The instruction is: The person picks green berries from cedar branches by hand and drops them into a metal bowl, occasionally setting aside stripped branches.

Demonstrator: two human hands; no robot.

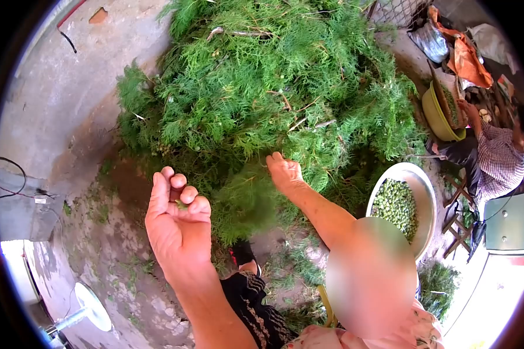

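Observation:
A large heap of cut green thuja-like branches (256,87) lies in front of me. My right hand (285,172) reaches to its near edge, fingers pinched on an evergreen sprig (247,200) that hangs below, smeared by motion. Palm up, my left hand (180,224) is held left of that sprig with its fingers curled in. A small green cone (181,205) shows partly between those fingers; whether more lie in the palm is hidden. To the right of my right arm stands a wide metal basin (429,200) holding many small green cones (395,205).
At right another person in a checked shirt (501,154) sits by a yellow-green tub (436,116), hand at a sieve-like tray. Orange sacking (468,61) lies behind. A white pedestal fan (93,307) stands lower left. A blurred patch hides my upper right arm.

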